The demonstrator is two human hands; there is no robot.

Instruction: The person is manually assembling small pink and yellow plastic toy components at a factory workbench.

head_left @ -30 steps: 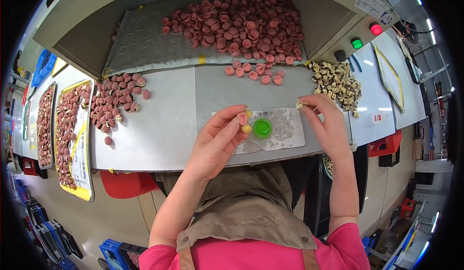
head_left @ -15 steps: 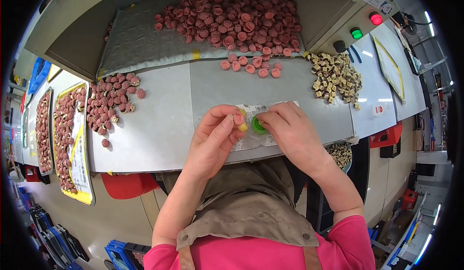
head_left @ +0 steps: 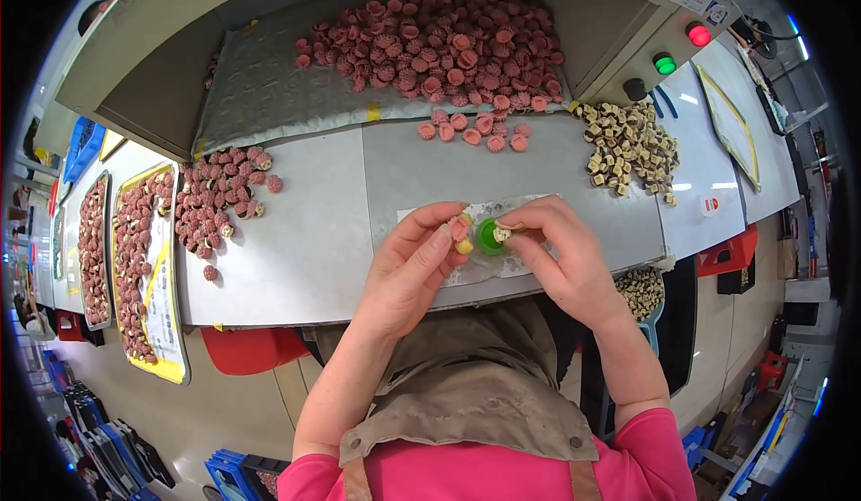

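My left hand (head_left: 411,268) is closed in a pinch on a hollow pink raspberry-shaped shell (head_left: 460,228). Something yellow, apparently finger covers, shows at its fingertips. Close beside it, my right hand (head_left: 567,254) pinches a small cream-coloured piece (head_left: 504,233) at the rim of a round green cup (head_left: 488,241). The cup stands on a stained white sheet (head_left: 520,266) between both hands; its contents are hard to make out. Beyond the hands lie several loose pink shells (head_left: 484,127). Cream-and-dark chunks (head_left: 632,147) are heaped to the right.
A large heap of pink shells (head_left: 448,48) fills the hooded machine's grey bed (head_left: 269,97). At left, filled raspberry-shaped pieces (head_left: 215,191) lie beside a yellow-edged tray (head_left: 170,331). A blue container (head_left: 641,295) of small pale bits sits below the table's right edge.
My right hand has come up slightly from the green cup, and the cream piece now shows in its fingers. My left hand still pinches the pink shell. The whole view has shifted a little.
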